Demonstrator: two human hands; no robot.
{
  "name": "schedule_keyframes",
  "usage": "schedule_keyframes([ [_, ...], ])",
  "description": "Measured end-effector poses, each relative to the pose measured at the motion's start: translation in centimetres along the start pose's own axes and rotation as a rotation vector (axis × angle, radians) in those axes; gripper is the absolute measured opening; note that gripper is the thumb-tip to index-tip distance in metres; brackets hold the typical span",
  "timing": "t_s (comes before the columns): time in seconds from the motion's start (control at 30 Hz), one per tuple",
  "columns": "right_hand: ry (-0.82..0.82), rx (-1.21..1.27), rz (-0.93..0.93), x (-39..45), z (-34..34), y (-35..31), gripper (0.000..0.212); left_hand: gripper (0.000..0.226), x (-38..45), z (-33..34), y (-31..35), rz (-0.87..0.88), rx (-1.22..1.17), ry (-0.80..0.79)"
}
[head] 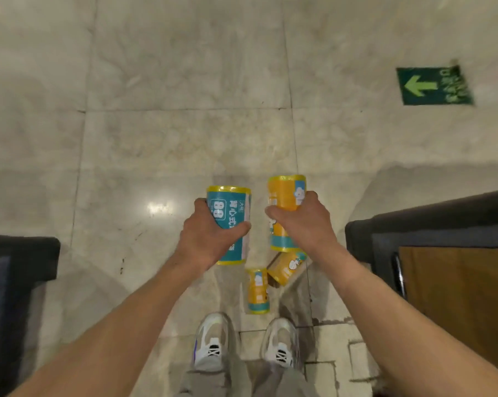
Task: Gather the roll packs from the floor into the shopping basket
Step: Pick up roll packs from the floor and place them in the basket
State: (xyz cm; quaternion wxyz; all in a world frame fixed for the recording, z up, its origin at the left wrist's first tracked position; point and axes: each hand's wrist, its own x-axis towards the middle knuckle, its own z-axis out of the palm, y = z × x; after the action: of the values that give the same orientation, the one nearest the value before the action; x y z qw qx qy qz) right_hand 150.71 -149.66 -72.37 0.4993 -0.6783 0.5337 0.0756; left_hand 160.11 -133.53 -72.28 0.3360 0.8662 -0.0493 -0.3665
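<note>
4 roll packs: 1 teal pack (231,224) in left-hand fingers (243,227), 1 orange pack (285,207) in right-hand fingers (273,211), 2 floor packs (257,290) (286,267).

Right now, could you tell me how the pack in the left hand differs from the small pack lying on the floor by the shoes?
The teal pack is mostly teal with white print; the small orange pack is orange with a teal band. The teal pack is gripped in the left hand, off the floor; the small orange pack lies loose on it. The teal pack looks larger. Both are cylindrical roll packs with yellow ends.
</note>
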Motion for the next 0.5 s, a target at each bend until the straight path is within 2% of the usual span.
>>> schedule_keyframes([
  [0.27,0.186,0.048,-0.113,-21.4,-17.9,-17.6,0.059,0.064,-17.3,-16.1,21.9,0.304,0.153,-0.087],
  [0.37,0.298,0.149,-0.131,-30.6,-23.3,-21.0,0.061,0.067,-24.8,-20.5,28.0,0.398,0.124,-0.101],
  [0.5,0.465,0.283,-0.164,-41.7,-28.9,-22.0,0.057,0.069,-33.6,-23.0,34.4,0.538,0.086,-0.137],
])
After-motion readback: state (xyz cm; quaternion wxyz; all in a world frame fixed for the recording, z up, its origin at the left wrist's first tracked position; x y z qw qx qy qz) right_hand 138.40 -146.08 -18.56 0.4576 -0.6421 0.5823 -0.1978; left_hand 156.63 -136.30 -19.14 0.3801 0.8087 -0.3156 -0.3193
